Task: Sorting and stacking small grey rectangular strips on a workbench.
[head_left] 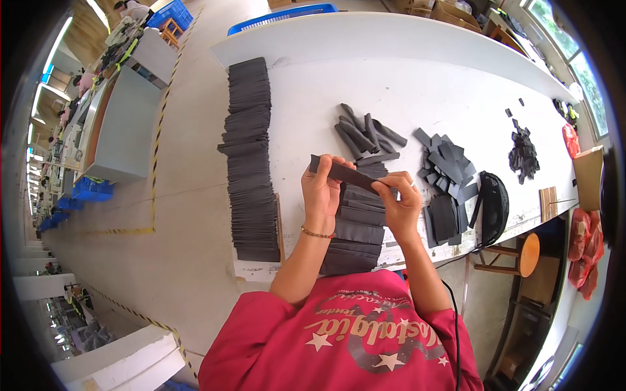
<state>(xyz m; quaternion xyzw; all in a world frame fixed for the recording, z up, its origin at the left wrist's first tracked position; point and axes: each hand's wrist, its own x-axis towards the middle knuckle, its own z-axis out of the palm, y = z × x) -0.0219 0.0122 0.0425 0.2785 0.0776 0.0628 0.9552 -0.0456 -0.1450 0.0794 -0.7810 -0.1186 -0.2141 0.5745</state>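
Observation:
A flat black strip of fabric-like material stretches between my two hands above the white table. My left hand grips its left end, thumb in front and fingers behind. At the other end, my right hand pinches it between thumb and fingers. Below my hands lies a row of overlapping black pieces, partly hidden by my arms. Just beyond, several rolled or folded black pieces lie in a loose heap.
A long, tightly packed row of black pieces lines the table's left side. To the right are a fanned heap of flat black pieces, a black mesh pouch and small black parts. A white panel borders the far edge; a wooden stool stands right.

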